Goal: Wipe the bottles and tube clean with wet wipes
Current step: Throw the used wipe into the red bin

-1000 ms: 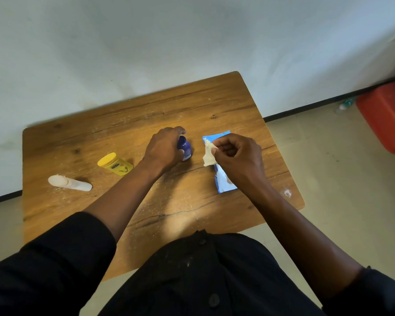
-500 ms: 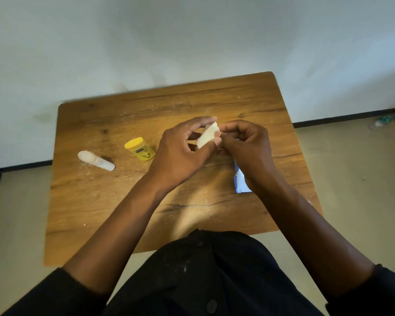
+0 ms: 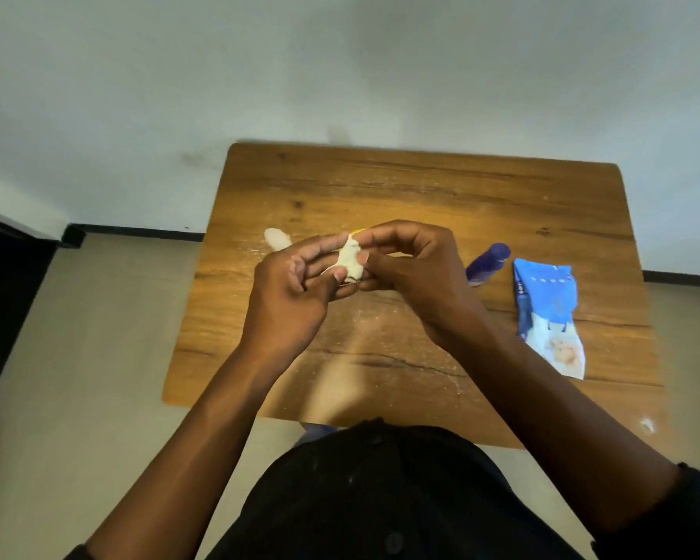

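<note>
Both the left hand and right hand pinch the crumpled wet wipe above mid-surface; spread it flat before wiping the purple bottle at three o'clock.

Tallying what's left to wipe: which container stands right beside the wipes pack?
The blue bottle, just left of the wipes pack; the white tube lies beyond the hands.

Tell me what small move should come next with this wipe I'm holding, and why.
Probably pull the wet wipe open flat. Both the left hand and right hand pinch it, yet it looks bunched into a small wad, too little surface for wiping. The blue bottle lies untouched on the table beside the wipes pack, so that seems the closest thing to wipe afterwards.
</note>
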